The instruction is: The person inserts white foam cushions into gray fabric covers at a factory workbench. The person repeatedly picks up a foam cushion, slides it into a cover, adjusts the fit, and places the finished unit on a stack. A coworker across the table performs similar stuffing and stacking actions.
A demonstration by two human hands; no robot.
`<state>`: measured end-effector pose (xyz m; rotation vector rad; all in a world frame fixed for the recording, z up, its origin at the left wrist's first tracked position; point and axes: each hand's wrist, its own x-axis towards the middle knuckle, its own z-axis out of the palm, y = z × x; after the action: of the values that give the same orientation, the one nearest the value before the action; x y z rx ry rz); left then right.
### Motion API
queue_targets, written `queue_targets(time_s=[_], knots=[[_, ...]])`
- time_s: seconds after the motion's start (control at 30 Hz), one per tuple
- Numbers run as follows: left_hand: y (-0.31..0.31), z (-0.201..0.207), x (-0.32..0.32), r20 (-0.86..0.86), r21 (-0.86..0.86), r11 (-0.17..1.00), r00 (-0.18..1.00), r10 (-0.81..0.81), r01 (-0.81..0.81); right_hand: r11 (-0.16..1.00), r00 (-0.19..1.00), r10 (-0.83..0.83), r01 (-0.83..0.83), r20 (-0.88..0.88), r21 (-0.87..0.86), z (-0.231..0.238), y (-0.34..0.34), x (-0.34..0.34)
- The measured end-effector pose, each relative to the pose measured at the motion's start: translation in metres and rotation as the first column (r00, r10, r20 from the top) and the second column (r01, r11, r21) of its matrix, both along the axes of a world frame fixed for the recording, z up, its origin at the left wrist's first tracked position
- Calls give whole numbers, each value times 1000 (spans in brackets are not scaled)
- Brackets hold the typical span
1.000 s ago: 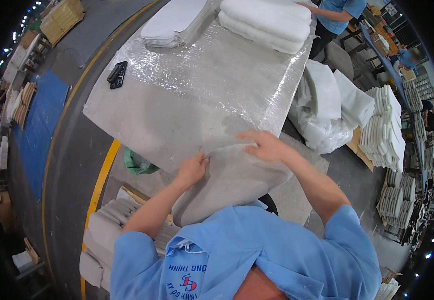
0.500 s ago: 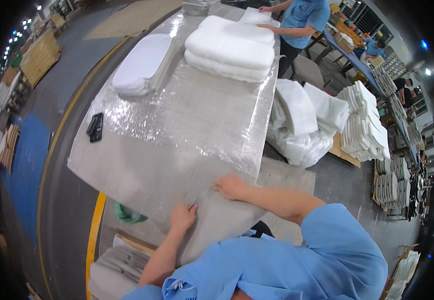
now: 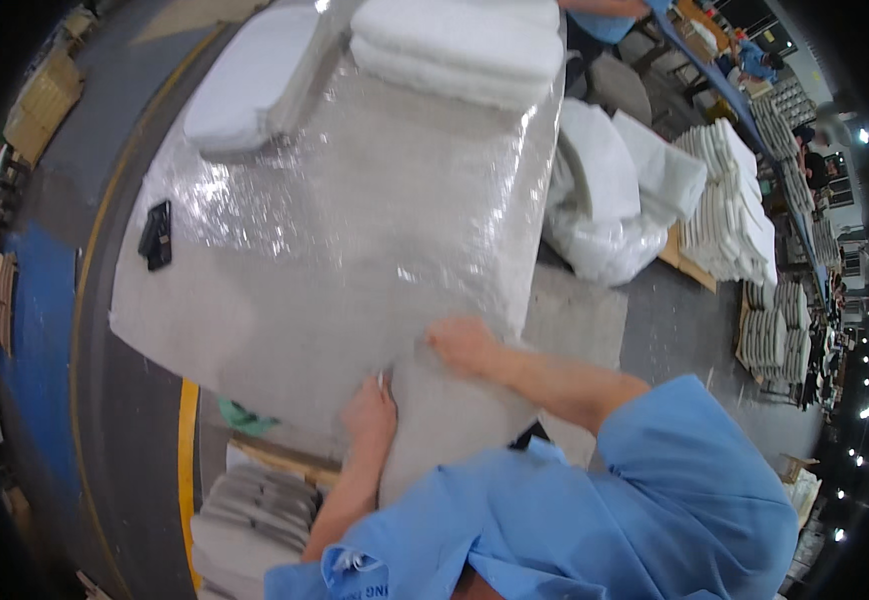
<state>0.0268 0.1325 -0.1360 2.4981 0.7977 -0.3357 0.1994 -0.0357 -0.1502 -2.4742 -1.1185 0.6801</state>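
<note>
A grey cloth piece [image 3: 450, 415], much like the table covering in colour, lies over the near edge of the table and reaches toward my body. My left hand [image 3: 370, 415] is closed at its left edge, thumb and fingers pinched together. Something small and pale shows at the fingertips, too blurred to name. My right hand [image 3: 462, 345] is closed on the cloth's far right part, knuckles up, and its fingertips are hidden. Between the two hands the cloth lies fairly flat.
On the grey-covered table [image 3: 255, 320] are black objects [image 3: 159, 235], a white pad stack [image 3: 255, 85] and thick white batting [image 3: 455, 50]. Grey cushions [image 3: 255, 520] stand below left; bagged white pads [image 3: 600, 170] and a tall pad stack [image 3: 725, 205] at right. A co-worker's sleeve [image 3: 600, 25] shows beyond.
The view has shifted, so the table's things sit higher in the picture. My left hand has moved slightly up along the cloth's edge; my right hand stays closed on the cloth.
</note>
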Motion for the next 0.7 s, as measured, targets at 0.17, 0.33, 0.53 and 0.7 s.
queue_targets(time_s=[0.17, 0.33, 0.53, 0.7], knots=[[8, 11, -3, -86, -70, 996, 995, -58, 52, 991, 995, 101, -100, 12, -85, 26, 7, 14], [38, 68, -29, 336, -3, 972, 916, -219, 234, 987, 957, -85, 118, -276, 107, 90, -35, 52], [27, 113, -103, 139, -792, 545, 951, -275, 273, 987, 806, 131, -158, -577, 5, 143, -111, 12], [19, 80, -108, 71, -758, 625, 977, -201, 184, 966, 760, -55, -123, -648, -227, 97, -98, 5]])
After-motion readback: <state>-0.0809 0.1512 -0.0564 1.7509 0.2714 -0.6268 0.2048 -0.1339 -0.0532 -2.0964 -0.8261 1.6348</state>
